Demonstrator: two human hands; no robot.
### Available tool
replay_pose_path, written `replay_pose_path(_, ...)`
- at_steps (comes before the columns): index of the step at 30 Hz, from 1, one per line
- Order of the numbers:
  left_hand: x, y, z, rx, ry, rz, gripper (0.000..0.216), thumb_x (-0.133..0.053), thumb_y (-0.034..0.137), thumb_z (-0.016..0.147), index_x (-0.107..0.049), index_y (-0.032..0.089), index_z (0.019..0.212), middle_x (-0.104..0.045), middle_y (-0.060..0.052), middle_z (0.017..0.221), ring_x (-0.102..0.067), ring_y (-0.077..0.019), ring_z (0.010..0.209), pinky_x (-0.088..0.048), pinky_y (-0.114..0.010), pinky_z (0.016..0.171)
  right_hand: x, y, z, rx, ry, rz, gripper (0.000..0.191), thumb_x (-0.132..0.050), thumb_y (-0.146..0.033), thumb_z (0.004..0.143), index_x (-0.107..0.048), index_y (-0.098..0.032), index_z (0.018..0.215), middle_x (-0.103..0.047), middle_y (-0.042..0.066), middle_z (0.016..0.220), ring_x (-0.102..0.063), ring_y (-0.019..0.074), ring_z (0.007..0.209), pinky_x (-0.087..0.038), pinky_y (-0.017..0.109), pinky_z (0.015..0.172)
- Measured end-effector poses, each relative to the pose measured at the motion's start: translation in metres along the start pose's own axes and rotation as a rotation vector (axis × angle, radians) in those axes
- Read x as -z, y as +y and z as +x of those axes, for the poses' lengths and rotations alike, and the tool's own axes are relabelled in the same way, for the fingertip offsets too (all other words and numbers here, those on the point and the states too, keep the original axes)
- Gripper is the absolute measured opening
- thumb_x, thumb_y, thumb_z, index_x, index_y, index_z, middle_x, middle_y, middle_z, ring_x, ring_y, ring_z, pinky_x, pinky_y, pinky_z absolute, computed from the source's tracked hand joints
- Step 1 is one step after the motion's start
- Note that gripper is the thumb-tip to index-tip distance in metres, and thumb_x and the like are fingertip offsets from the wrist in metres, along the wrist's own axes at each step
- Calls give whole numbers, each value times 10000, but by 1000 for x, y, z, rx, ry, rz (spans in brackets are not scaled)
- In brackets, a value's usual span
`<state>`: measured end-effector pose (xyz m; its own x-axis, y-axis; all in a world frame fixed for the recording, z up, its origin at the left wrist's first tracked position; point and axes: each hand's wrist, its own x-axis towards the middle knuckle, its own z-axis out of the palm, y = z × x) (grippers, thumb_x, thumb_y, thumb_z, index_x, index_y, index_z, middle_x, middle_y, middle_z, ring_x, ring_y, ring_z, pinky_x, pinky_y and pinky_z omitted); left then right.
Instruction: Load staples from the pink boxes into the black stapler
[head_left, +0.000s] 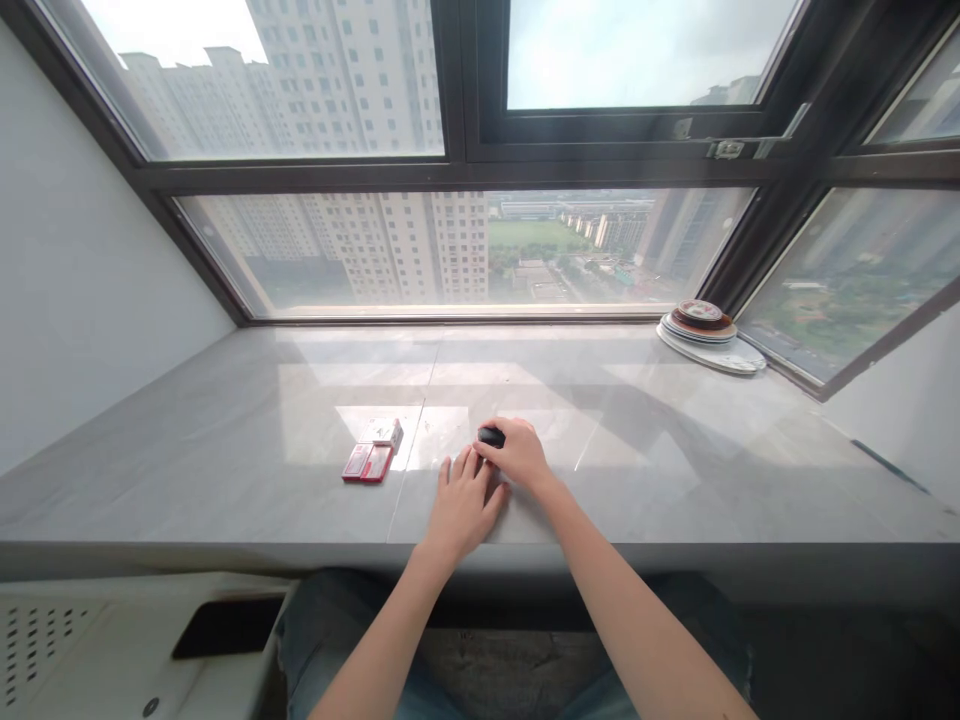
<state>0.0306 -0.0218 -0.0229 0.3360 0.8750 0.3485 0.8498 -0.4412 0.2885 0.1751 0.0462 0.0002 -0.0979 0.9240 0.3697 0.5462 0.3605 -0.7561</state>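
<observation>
Bare forearms (615,590) over a grey windowsill (225,440); right hand (521,457) pinching a small black object (491,437), left hand (463,508) palm-down, fingers spread, just beside it; small boxes (379,461) (two red-edged) farther left

Daylight through window (459,174) — glare, soft shadows

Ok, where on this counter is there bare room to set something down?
Left, a wide patch of counter between the wall and the red-and-white boxes. Right, a patch between the right hand and the plate stack. Beyond the hands, a strip up to the window frame. Crowded: around the left hand and black object, and the back right corner.
</observation>
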Motion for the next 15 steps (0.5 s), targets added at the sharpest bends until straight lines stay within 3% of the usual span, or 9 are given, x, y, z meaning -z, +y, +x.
replay_pose_path(4, -1, 2, 0, 26, 6, 7, 488, -468, 433, 1029, -449, 326, 1505, -373, -69, 1636, -284, -308, 1528, -219, -583, 1234, 0, -2, 4, -148, 252, 468, 235, -791, -368, 727, -728, -238, 912, -758, 10, 939, -648, 212, 939, -389, 439, 1094)
replay_pose_path(8, -6, 0, 1, 60, 22, -5, 541, -463, 461, 1025, -400, 321, 1544, -309, -75, 1673, -278, -300, 1542, -224, -572, 1241, 22, 18, 6, -312, 511, 872, 348, -556, -517, 868, -633, -218, 1030, -738, 55, 1091, -658, 213, 1062, -521, 355, 916)
replay_pose_path(11, -8, -1, 3, 60, 31, -33, 541, -467, 460, 1020, -410, 283, 1527, -305, -100, 1673, -273, -299, 1548, -220, -569, 1246, 44, 39, -7, -411, 555, 969, 351, -426, -534, 903, -580, -233, 1000, -725, 66, 1107, -668, 225, 1133, -567, 379, 897)
replay_pose_path(15, 7, -15, -1, 103, 104, -77, 524, -455, 397, 1022, -394, 209, 1508, -322, -134, 1658, -217, -278, 1572, -201, -549, 1263, 67, 53, -45, -521, 458, 1133, 288, -555, -516, 899, -597, -276, 1053, -710, 35, 1151, -676, 207, 1145, -585, 394, 965)
